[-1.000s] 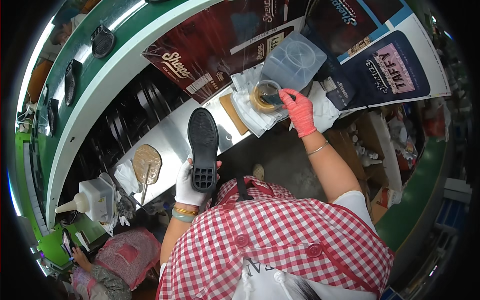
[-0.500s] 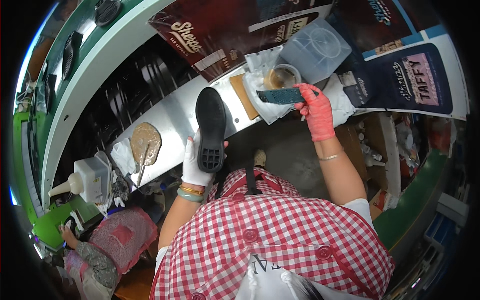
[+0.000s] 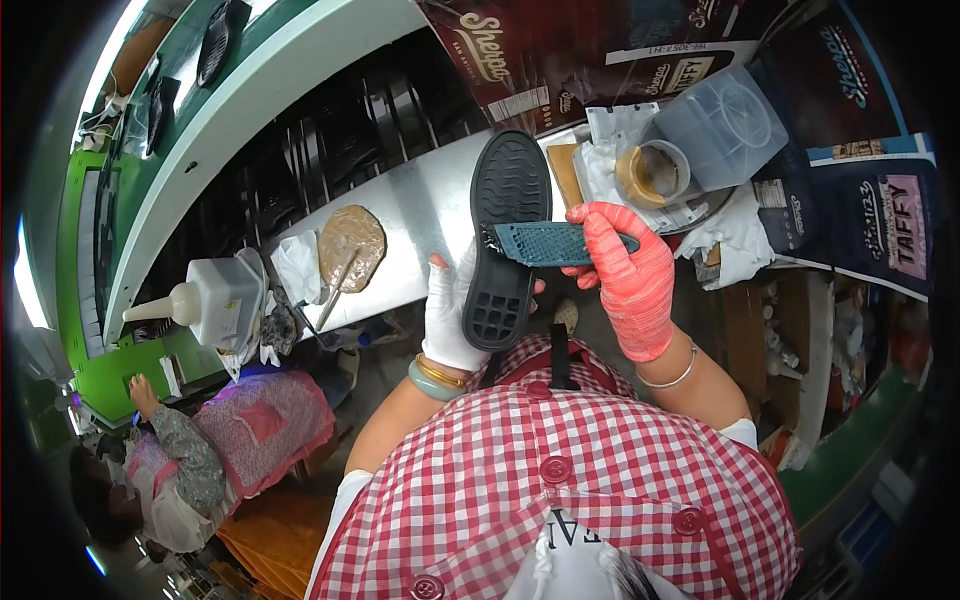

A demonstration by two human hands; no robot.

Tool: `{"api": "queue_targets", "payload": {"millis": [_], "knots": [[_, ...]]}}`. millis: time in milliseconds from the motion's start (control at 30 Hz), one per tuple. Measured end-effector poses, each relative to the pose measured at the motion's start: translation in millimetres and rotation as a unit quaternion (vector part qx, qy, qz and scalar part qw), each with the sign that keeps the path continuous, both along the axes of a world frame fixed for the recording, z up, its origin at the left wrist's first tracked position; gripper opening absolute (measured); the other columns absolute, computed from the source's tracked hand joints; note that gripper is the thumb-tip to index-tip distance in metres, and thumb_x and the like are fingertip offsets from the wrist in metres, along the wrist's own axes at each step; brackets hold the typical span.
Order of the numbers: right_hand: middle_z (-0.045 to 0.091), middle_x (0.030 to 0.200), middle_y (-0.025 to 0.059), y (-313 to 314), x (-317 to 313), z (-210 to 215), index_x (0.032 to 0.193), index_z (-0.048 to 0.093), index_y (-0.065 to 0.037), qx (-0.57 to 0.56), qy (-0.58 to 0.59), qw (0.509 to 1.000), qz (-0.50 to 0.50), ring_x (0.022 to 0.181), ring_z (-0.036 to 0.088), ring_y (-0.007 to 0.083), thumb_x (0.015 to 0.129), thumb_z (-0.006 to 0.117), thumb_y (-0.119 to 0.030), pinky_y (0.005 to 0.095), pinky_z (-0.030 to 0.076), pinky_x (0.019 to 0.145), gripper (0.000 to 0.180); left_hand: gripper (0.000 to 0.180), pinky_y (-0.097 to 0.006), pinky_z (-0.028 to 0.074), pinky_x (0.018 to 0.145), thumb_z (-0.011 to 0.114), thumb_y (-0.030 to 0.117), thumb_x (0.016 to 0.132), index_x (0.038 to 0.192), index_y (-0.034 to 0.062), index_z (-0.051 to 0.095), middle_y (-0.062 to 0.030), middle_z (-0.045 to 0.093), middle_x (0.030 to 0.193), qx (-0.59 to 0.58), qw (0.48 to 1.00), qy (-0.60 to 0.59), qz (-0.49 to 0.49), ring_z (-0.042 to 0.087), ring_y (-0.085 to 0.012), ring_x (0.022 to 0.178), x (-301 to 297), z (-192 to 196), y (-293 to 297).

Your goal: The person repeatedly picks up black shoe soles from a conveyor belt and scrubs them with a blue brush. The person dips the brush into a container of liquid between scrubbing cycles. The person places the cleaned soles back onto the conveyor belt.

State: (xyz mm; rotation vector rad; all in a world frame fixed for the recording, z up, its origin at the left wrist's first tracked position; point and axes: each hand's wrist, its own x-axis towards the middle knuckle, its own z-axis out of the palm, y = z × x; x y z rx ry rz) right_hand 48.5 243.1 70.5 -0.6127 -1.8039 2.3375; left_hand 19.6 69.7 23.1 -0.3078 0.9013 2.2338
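1. Head view, the hold: the left hand (image 3: 452,318), in a white glove, has its grip closed around the lower end of a black shoe sole (image 3: 505,235), tread side up and tilted up and away over the edge of the metal counter (image 3: 420,215). Held so, the sole is steady and its surface is exposed to the other hand.
2. Head view, the tool: the right hand (image 3: 628,275), in a red glove, has its grip closed on a blue-green brush (image 3: 545,243) laid across the sole's middle, touching it (bristles too small to make out).
3. Supplies sit near: a round glue pot (image 3: 655,172) on crumpled plastic, just beyond the right hand.
4. Against half a second ago: the brush was up at the pot, apart from the sole; now it lies on the sole, which is held as before.
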Motion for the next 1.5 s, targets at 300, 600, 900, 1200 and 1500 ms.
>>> {"api": "queue_targets", "payload": {"millis": [300,600,900,1200,1500], "knots": [[0.065,0.083,0.0053,-13.7,16.1,3.9,0.099,0.063,0.002,0.043,0.043,0.997,0.039,0.065,0.06,0.0092,0.092,0.056,-0.012,0.0208,0.049,0.056,0.018,0.077,-0.044,0.044,0.088,0.026,0.071,0.086,0.139,0.0154,0.034,-0.0097,0.049,0.126,0.047,0.998,0.0,0.052,0.053,-0.0272,0.106,-6.4,-2.4,2.8],[0.067,0.087,0.0103,-16.6,25.7,14.2,0.098,0.063,0.004,0.088,0.032,0.992,0.09,0.066,0.061,0.01,0.089,0.058,-0.009,0.0229,0.05,0.06,0.016,0.076,-0.05,0.036,0.1,0.02,0.069,0.088,0.141,0.0163,0.032,-0.0149,0.045,0.134,0.127,0.991,-0.017,0.044,0.049,-0.0338,0.116,-10.9,-6.9,1.8],[0.066,0.082,0.0125,-2.1,25.7,18.3,0.099,0.063,0.003,0.14,0.075,0.971,0.181,0.065,0.062,0.0148,0.087,0.059,-0.007,0.0246,0.05,0.062,0.016,0.078,-0.048,0.031,0.106,0.017,0.067,0.09,0.144,0.011,0.024,-0.0175,0.043,0.135,0.183,0.98,-0.076,0.004,0.045,-0.0331,0.121,-11.4,-0.1,-0.2],[0.066,0.092,0.0092,15.1,5.8,47.5,0.101,0.063,0.002,0.116,-0.002,0.935,0.336,0.07,0.062,0.0113,0.092,0.053,-0.016,0.0234,0.051,0.062,0.022,0.09,-0.043,0.035,0.105,0.025,0.072,0.085,0.142,0.0022,0.026,-0.0166,0.04,0.139,0.076,0.981,-0.133,-0.118,0.044,-0.0293,0.125,-12.4,4.6,-5.2],[0.061,0.073,0.0045,8.7,-15.0,57.6,0.099,0.064,-0.002,0.085,-0.111,0.906,0.399,0.054,0.055,0.0085,0.089,0.057,-0.024,0.0225,0.046,0.054,0.026,0.09,-0.037,0.043,0.098,0.022,0.074,0.085,0.138,0.0021,0.035,-0.0178,0.049,0.129,0.033,0.961,-0.136,-0.239,0.054,-0.0259,0.114,-16.5,9.2,-7.6]]}}
